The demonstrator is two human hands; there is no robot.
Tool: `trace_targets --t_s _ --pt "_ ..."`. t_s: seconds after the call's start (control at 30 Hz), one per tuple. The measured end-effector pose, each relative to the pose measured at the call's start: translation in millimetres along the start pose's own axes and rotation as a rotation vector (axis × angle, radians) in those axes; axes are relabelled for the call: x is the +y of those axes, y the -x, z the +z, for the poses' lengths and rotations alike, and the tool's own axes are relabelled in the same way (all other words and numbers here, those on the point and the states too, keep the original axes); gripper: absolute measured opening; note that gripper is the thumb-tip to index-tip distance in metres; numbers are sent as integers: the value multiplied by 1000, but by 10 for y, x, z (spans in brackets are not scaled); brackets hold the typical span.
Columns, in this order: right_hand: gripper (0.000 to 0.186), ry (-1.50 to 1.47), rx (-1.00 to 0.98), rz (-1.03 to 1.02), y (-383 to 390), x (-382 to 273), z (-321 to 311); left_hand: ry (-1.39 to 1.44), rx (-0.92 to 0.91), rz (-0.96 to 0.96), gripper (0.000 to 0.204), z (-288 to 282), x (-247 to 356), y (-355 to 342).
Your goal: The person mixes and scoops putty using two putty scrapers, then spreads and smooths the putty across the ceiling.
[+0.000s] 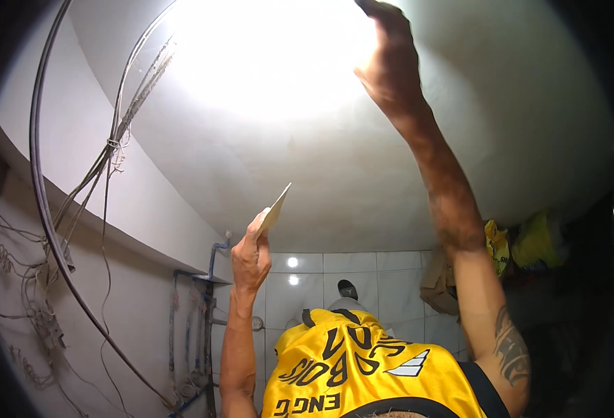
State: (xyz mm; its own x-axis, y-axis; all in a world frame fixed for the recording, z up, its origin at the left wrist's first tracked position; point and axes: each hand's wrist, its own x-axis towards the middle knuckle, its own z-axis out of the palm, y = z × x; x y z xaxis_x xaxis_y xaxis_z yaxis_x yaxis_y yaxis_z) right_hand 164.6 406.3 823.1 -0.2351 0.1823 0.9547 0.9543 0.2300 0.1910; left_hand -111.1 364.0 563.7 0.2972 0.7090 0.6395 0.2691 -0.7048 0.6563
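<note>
My left hand (250, 254), at lower centre, grips a thin, pale flat plate (274, 205) that tilts up to the right. My right arm reaches up to the top edge, where my right hand (389, 59) is closed round a dark object that I cannot make out, partly lost in the glare. Above and behind both hands spreads a pale plastered surface (335, 174), washed out by bright light at the top.
Loose cables (115, 144) hang down the left side, with tangled wires on the wall. Blue pipes (195, 275) run at lower left. White tiles (349, 261) lie below. Yellow bags (537, 237) and a brown sack (436, 282) are at the right.
</note>
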Motion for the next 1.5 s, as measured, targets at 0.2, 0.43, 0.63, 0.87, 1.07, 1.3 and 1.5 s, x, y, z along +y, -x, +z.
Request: trace_targets --t_s 0.2,0.43,0.63,0.87,1.07,1.3,1.5 --pt "29 256 8 -187 -22 -187 626 27 -23 -126 41 -41 -279 337" --pt "24 419 -30 -136 778 -49 935 107 -79 -509 31 -76 -704 757" --pt "32 553 -88 -200 2032 -135 1346 46 -95 -665 25 -56 -1056 900" --pt "35 597 -257 -268 3175 -736 1582 340 35 -711 26 358 -1627 1208" --pt "40 461 -519 -332 4040 -822 1662 466 115 -712 33 607 -1766 1308" --pt "46 80 -748 -161 3195 -842 930 690 232 -836 38 546 -1395 1087" --pt "36 182 -323 -245 1364 -460 350 806 250 -817 41 441 -911 725"
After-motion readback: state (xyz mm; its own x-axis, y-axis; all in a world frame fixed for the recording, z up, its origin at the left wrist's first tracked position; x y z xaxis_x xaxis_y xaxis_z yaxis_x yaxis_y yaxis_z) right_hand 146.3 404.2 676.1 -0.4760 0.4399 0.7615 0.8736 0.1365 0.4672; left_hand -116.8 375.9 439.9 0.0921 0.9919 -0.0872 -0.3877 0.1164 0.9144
